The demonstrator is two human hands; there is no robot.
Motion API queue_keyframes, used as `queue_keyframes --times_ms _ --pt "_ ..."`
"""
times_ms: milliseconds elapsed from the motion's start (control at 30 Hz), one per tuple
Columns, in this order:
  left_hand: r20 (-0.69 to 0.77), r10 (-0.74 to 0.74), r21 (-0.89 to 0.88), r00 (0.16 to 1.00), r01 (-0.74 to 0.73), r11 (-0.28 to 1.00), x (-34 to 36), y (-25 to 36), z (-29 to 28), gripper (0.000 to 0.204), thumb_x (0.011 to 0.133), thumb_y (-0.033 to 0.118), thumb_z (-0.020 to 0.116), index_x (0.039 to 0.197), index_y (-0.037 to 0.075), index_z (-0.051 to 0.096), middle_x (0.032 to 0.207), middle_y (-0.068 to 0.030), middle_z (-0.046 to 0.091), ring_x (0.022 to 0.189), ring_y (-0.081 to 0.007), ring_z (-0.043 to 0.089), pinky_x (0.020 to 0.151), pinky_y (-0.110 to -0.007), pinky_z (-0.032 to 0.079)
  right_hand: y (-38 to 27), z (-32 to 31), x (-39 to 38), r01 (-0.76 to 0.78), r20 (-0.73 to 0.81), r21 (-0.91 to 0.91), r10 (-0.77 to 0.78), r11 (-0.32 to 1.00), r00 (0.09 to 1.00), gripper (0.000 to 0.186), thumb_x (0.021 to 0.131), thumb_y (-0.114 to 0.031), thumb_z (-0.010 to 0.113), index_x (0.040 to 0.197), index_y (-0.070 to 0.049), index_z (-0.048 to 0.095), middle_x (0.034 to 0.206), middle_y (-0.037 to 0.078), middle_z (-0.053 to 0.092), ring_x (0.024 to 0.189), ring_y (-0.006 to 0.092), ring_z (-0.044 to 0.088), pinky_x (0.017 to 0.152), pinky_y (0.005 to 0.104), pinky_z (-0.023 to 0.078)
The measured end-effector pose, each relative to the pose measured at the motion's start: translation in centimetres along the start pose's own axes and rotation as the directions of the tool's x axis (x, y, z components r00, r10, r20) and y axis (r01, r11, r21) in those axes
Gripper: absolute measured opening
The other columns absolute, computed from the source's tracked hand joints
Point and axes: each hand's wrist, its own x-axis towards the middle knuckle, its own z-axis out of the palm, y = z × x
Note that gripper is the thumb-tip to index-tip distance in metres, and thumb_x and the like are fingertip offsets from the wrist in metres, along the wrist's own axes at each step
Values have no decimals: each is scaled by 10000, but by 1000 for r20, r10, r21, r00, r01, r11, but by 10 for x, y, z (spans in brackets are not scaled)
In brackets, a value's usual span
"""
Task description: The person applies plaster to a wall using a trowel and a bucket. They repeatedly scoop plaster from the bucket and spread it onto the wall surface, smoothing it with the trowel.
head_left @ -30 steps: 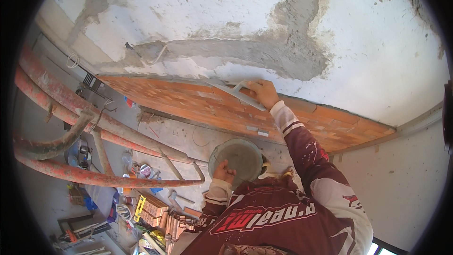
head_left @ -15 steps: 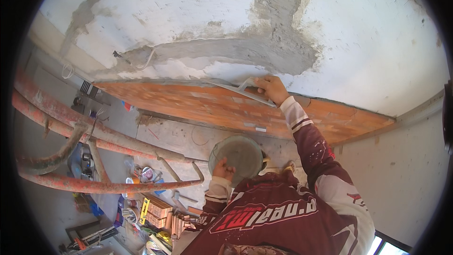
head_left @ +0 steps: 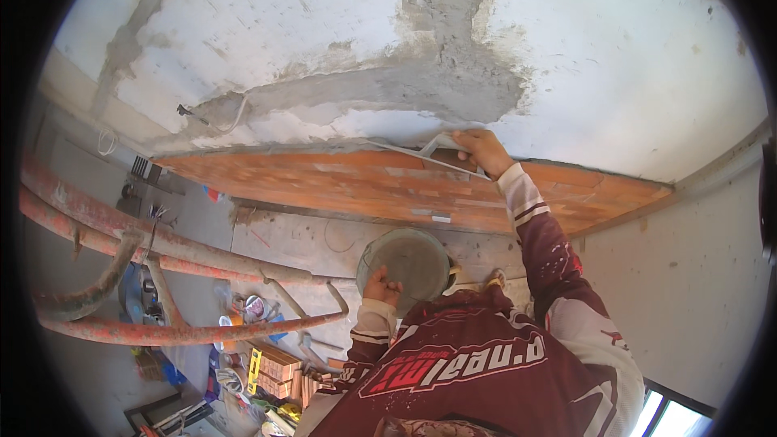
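Observation:
My right hand [head_left: 484, 150] grips the handle of a flat grey trowel [head_left: 433, 150], its long blade along the joint between the patched white wall [head_left: 599, 65] and the band of orange bricks [head_left: 566, 198]. Grey mortar strips [head_left: 453, 85] cross the white surface. My left hand [head_left: 382, 285] is lower, fingers loosely curled and apart with nothing visible in them, in front of a round grey bucket [head_left: 413, 255], which it partly overlaps in the view; whether it touches the bucket I cannot tell.
Rusty red scaffold tubes [head_left: 186, 332] curve along the left. Below them lie tools, small buckets, a yellow level [head_left: 253, 368] and stacked bricks [head_left: 278, 368]. A pale wall [head_left: 664, 275] is on the right, a window at lower right. A loose cable [head_left: 239, 113] sticks out of the wall.
My right hand and the trowel have slid to the right along the joint. The wall patches appear further left as the view shifts. My left hand has moved little.

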Motion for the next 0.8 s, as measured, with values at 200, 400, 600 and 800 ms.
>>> queue_keyframes --times_ms 200,400,600,800 --pt "7 -7 -1 1000 7 1000 1 0 7 117 861 196 582 939 162 503 729 30 370 571 -132 421 630 -367 436 -4 -16 -10 -46 15 -7 46 999 999 430 889 -351 559 1053 44 606 674 27 513 551 64 372 476 204 300" --pt "28 -9 15 1000 8 1000 1 -1 11 129 857 199 591 944 158 505 734 27 372 575 -130 423 635 -364 438 -4 -24 -19 -47 5 -22 47 999 999 442 897 -371 543 1054 39 598 683 17 501 589 64 380 490 193 296" --pt "13 -6 40 1000 5 999 1 -1 13 127 853 203 596 925 161 500 730 28 371 575 -134 424 640 -366 436 2 -28 -24 -44 -22 -8 44 999 999 430 893 -361 545 1042 37 611 674 21 515 561 68 381 488 212 307" --pt "11 -9 49 1000 9 999 6 -4 8 118 850 199 596 907 164 498 715 25 364 573 -134 418 645 -372 428 -4 -29 -34 -40 -33 -17 40 999 999 417 891 -350 543 1037 33 620 670 19 518 549 75 389 486 230 317"
